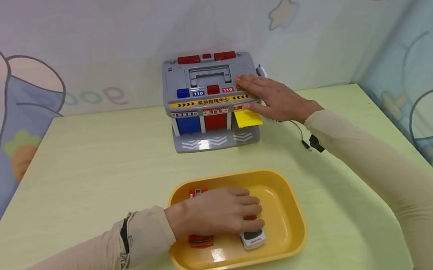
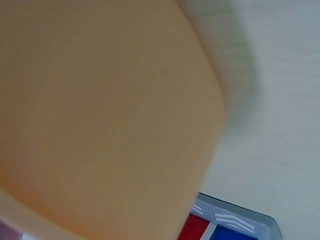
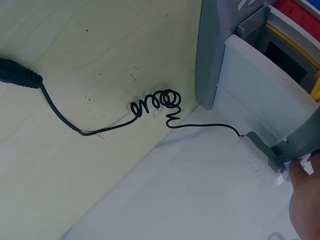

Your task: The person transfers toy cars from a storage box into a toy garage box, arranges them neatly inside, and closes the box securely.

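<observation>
My left hand (image 1: 219, 211) reaches into a yellow tray (image 1: 281, 179), its fingers bent down over a white toy ambulance (image 1: 254, 240); the thumb is hidden. Red toy vehicles (image 1: 201, 242) lie partly covered by that hand. At the back stands a grey toy emergency station (image 1: 217, 140) with a blue door, a red door and a raised yellow door (image 1: 248, 118). My right hand (image 1: 278, 99) rests on its top right corner, fingers extended on the roof near an orange button and the thumb at the front edge. A blurred tan surface fills much of the left wrist view.
A coiled black cord (image 3: 170, 100) runs from a grey-white piece (image 3: 262, 160) at the station's side to a black plug end (image 3: 20, 74) on the pale table. A patterned backdrop (image 1: 109, 40) stands behind and along the sides.
</observation>
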### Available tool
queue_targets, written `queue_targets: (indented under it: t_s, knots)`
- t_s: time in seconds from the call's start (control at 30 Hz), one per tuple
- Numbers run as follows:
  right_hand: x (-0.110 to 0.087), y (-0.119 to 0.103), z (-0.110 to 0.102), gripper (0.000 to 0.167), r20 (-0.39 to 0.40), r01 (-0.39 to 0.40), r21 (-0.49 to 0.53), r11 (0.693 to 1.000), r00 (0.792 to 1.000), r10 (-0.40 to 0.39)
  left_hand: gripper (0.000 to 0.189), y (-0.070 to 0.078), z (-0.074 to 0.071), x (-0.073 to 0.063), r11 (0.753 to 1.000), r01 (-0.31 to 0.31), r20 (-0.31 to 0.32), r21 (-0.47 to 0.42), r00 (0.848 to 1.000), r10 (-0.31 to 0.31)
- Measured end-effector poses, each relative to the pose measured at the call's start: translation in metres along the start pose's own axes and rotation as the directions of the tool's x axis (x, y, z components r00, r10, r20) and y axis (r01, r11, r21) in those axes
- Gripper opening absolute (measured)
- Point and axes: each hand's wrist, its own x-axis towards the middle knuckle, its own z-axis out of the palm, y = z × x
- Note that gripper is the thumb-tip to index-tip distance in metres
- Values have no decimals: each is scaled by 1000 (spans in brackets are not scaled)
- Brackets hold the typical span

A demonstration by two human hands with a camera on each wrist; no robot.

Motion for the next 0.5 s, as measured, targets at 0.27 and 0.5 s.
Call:
queue_targets:
  t_s: [0.27,0.5]
  knots:
    - [0,0,1,71,-10,-5,2,1000,1000,5,32,2,2,6,999,-36,3,4,999,36]
    - [0,0,3,71,-12,-14,13,1000,1000,14,30,4,5,9,999,-41,2,11,999,41]
